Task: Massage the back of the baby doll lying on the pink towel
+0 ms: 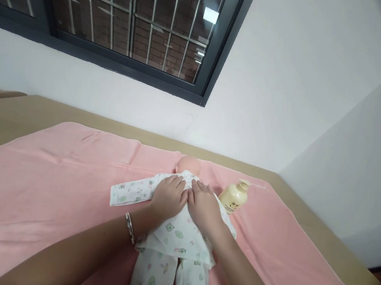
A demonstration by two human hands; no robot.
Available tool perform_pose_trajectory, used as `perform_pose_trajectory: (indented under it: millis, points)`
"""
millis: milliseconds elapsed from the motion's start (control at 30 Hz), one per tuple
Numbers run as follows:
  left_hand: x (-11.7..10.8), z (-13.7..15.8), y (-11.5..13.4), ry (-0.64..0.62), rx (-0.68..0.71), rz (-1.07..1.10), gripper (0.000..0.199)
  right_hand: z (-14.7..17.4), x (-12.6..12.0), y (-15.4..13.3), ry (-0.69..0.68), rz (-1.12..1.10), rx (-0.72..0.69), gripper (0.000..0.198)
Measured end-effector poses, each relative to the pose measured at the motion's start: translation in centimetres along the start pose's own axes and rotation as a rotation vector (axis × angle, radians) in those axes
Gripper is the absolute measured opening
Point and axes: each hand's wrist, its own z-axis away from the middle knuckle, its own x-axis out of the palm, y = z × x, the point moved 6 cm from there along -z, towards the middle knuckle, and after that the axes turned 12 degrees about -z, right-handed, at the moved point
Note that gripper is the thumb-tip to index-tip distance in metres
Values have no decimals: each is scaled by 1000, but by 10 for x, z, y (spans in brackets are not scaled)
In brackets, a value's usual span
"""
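Observation:
A bald baby doll (189, 164) lies on a pink mat (70, 184), its head toward the wall. It wears a white printed top (177, 236) and matching trousers (152, 279). My left hand (170, 195) rests flat on the upper part of the top, fingers extended toward the doll's head. Beside it, my right hand (205, 205) lies on the other side of the top in the same way. The thumbs meet near the middle. One sleeve (133, 193) stretches out to the left; the other is partly hidden behind my right arm.
A cream pump bottle (235, 196) stands on the mat, close to the right of the doll. The mat covers a tan surface (294, 194) that runs up to a white wall (266, 100). Above is a dark-framed window (206, 71) with metal bars.

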Motion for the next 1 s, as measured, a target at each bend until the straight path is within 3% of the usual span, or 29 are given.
perform_pose_trajectory:
  millis: [200, 400, 567, 733, 867, 1000]
  points:
    - [3, 3, -3, 22, -162, -22, 35, 6, -13, -8, 31, 85, 36, 40]
    - [19, 2, -10, -47, -174, 80, 41, -9, 5, 14, 74, -4, 28, 51]
    - [8, 6, -11, 74, -163, 176, 33, 0, 6, 2, 84, 61, -26, 51]
    - [-4, 9, -9, 122, -179, 173, 23, 12, 2, -11, 115, 177, 79, 51]
    - [8, 8, -13, 30, -255, 101, 36, 3, 2, 2, 99, 87, 108, 53]
    - [21, 6, -16, -16, -244, 35, 50, -9, 4, 16, 50, -31, 32, 54]
